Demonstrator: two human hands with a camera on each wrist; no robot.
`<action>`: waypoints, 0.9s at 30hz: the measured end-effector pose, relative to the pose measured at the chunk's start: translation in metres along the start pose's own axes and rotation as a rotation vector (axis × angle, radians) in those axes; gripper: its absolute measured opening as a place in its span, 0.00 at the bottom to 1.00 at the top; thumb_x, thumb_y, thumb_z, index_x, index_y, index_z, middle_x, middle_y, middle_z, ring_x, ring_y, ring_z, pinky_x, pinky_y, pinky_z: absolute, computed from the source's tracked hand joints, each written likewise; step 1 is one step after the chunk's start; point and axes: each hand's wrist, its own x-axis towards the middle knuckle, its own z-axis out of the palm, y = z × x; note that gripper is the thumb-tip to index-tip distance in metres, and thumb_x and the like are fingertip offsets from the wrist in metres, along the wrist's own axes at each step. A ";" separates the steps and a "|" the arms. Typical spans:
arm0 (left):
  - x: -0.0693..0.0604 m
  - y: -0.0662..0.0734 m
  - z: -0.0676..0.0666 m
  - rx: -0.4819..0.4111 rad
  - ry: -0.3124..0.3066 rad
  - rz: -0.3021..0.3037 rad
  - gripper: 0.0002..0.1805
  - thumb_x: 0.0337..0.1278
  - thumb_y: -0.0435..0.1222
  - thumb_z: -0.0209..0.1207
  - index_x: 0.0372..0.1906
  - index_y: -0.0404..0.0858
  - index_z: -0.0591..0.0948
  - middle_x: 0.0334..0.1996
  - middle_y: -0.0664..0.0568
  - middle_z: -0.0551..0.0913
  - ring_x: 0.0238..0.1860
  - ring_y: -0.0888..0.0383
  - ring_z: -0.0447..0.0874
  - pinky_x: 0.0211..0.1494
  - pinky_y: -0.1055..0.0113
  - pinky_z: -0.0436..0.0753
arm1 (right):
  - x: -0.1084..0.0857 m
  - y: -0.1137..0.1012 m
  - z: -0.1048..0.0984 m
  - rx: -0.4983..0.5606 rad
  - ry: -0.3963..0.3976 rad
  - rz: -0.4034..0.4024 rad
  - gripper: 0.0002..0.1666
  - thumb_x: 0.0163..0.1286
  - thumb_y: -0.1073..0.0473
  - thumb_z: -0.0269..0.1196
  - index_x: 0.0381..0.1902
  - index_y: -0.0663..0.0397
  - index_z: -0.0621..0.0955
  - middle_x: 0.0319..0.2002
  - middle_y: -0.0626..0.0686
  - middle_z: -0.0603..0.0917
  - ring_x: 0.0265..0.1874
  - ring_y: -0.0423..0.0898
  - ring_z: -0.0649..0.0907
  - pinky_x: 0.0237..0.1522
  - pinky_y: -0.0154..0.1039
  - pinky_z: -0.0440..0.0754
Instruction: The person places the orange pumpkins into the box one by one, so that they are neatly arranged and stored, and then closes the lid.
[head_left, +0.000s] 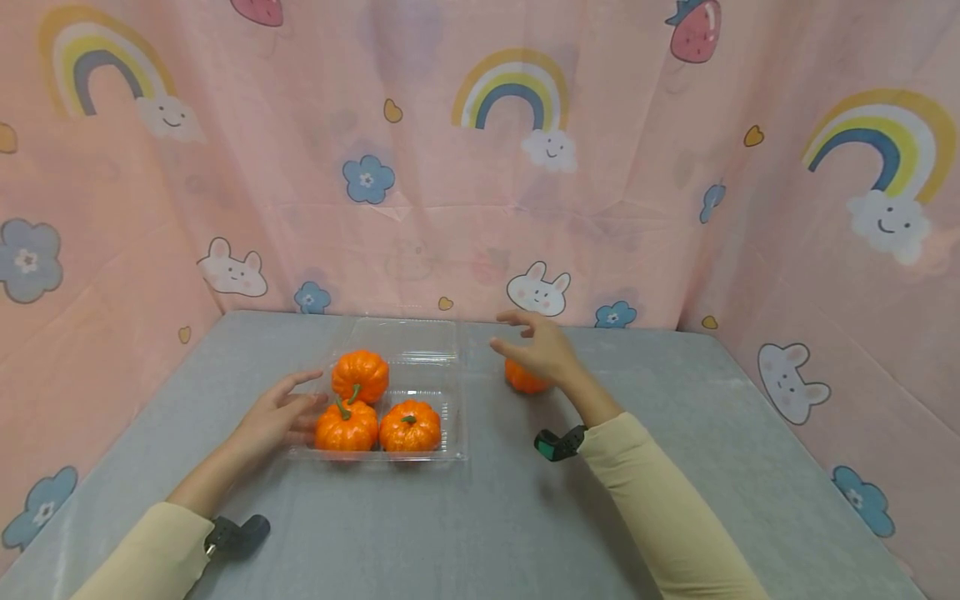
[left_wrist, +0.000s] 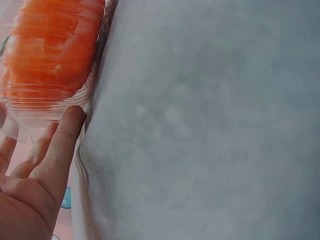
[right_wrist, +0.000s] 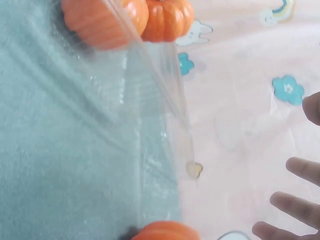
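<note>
Three small orange pumpkins sit in a clear plastic clamshell box (head_left: 459,417): a back-left pumpkin (head_left: 362,373), a front-left pumpkin (head_left: 347,428) and a front-right pumpkin (head_left: 410,427). My left hand (head_left: 273,421) is at the box's left side, fingers extended; in the left wrist view a fingertip (left_wrist: 74,116) meets the ribbed wall. Right of the box, another pumpkin (head_left: 525,378) rests on the table, partly hidden by my right hand (head_left: 542,346). That hand is above it with fingers spread and nothing held, as the right wrist view also shows.
The clear lid (head_left: 405,340) lies folded back behind the box. A grey cloth covers the table (head_left: 465,533). Pink patterned curtains (head_left: 450,242) hang along the back and both sides.
</note>
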 end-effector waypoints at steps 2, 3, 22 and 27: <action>0.000 0.000 0.000 0.003 0.000 0.000 0.31 0.74 0.45 0.44 0.75 0.40 0.54 0.65 0.27 0.67 0.47 0.45 0.86 0.44 0.58 0.87 | 0.001 0.006 -0.001 0.017 0.008 0.014 0.31 0.63 0.40 0.63 0.62 0.43 0.76 0.63 0.53 0.76 0.60 0.60 0.75 0.58 0.58 0.77; 0.000 0.000 0.000 0.004 0.000 0.000 0.31 0.74 0.46 0.44 0.75 0.40 0.54 0.65 0.27 0.67 0.47 0.45 0.86 0.45 0.58 0.87 | 0.001 0.009 -0.001 0.028 0.013 0.022 0.31 0.63 0.41 0.63 0.62 0.44 0.76 0.63 0.54 0.76 0.60 0.61 0.75 0.58 0.58 0.77; 0.001 0.000 0.000 -0.005 0.008 -0.006 0.31 0.74 0.45 0.44 0.74 0.40 0.54 0.65 0.27 0.67 0.47 0.46 0.86 0.45 0.58 0.87 | 0.000 0.060 -0.005 0.013 0.091 0.111 0.31 0.65 0.41 0.61 0.60 0.52 0.76 0.61 0.62 0.77 0.57 0.63 0.77 0.58 0.57 0.77; 0.001 -0.001 0.000 0.008 0.016 -0.019 0.30 0.74 0.45 0.44 0.74 0.41 0.55 0.65 0.28 0.68 0.47 0.46 0.86 0.45 0.58 0.87 | 0.000 0.071 -0.002 0.013 0.093 0.116 0.30 0.66 0.44 0.61 0.60 0.54 0.76 0.61 0.63 0.76 0.56 0.63 0.77 0.57 0.57 0.78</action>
